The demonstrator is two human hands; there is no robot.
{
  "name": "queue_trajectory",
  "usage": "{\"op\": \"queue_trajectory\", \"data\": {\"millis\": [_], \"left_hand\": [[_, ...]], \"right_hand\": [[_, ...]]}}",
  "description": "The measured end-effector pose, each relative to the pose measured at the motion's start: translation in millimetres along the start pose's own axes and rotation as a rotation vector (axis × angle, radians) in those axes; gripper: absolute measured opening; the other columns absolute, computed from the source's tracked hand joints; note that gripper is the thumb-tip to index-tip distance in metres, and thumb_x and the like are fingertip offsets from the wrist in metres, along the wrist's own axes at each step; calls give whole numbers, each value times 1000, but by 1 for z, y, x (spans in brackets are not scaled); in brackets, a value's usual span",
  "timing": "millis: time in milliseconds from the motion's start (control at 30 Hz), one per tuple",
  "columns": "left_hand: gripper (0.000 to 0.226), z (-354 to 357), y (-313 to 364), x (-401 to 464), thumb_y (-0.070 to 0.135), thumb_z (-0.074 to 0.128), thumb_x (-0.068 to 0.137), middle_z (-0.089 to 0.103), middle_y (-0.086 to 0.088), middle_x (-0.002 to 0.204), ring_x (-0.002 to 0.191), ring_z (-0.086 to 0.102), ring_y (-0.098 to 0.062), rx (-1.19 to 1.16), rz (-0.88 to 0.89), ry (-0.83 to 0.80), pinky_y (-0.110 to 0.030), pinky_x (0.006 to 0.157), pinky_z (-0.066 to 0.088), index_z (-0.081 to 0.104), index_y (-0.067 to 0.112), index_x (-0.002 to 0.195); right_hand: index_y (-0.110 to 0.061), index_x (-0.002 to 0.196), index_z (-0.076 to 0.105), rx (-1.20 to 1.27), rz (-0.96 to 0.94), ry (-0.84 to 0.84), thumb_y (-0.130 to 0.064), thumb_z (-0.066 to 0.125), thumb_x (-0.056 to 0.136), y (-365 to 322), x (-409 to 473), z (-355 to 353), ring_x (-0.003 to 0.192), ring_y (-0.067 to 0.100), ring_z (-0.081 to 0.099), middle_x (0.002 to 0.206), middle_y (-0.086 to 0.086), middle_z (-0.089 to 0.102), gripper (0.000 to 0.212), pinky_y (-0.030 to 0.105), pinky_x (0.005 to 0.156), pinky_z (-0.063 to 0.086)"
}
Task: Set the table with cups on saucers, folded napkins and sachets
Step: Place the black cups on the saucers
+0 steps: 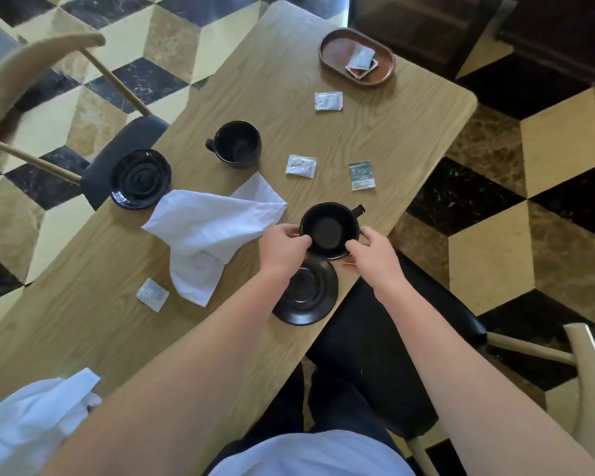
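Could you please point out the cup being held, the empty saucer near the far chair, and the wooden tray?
held cup (327, 231): head view, on its inner bottom.
far saucer (140, 178): head view, on its ringed centre.
wooden tray (337, 49): head view, on its bare floor.

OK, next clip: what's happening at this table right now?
A person is setting a wooden table. Both hands, left and right, hold a black cup just above a black saucer near the table edge. A second cup and second saucer sit apart. A white napkin lies unfolded, and sachets are scattered about.
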State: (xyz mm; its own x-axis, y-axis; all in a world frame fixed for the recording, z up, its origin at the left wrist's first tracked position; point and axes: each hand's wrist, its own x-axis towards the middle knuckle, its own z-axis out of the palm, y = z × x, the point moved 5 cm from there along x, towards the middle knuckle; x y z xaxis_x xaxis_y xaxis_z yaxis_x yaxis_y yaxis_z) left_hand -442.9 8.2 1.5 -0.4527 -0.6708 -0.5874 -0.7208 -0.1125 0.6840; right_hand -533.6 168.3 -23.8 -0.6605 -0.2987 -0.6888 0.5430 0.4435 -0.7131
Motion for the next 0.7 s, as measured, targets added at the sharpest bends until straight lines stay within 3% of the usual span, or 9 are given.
{"op": "queue_trajectory", "data": {"millis": [67,233,300,467,700], "left_hand": [[26,-17,-20,-12,11,73,79,74,11,67,67,75,-13,-9,-38,1,-36,72,64,69,35,68],[13,-40,-66,-39,6,71,83,76,-5,82,64,76,-14,-65,-166,41,-37,72,65,72,20,81],[12,-41,-79,-48,4,69,85,76,-11,84,67,75,-15,-75,-195,58,-35,70,65,73,14,80],[15,-40,-93,-52,3,66,87,75,-8,78,72,76,-17,-95,-242,75,-43,76,64,72,12,75],[20,-41,-101,-43,2,64,89,73,-9,87,79,75,-20,-90,-257,57,-34,73,64,68,14,74]], "right_hand": [[-21,144,51,-89,-24,-90,-12,56,95,4,-13,10,86,22,76,99,7,74,50,27,70,63],[-15,137,57,-290,-26,-221,-9,49,96,18,-29,37,97,32,72,111,14,72,43,47,90,60],[-18,131,62,-387,-53,-239,-8,45,94,21,-32,44,95,33,71,106,12,72,42,53,89,58],[-23,139,58,-466,-29,-243,-12,45,91,31,-31,51,85,26,73,96,7,72,51,48,79,63],[-22,141,56,-484,-4,-233,-13,47,92,38,-29,55,83,20,72,103,5,70,50,39,78,64]]}}
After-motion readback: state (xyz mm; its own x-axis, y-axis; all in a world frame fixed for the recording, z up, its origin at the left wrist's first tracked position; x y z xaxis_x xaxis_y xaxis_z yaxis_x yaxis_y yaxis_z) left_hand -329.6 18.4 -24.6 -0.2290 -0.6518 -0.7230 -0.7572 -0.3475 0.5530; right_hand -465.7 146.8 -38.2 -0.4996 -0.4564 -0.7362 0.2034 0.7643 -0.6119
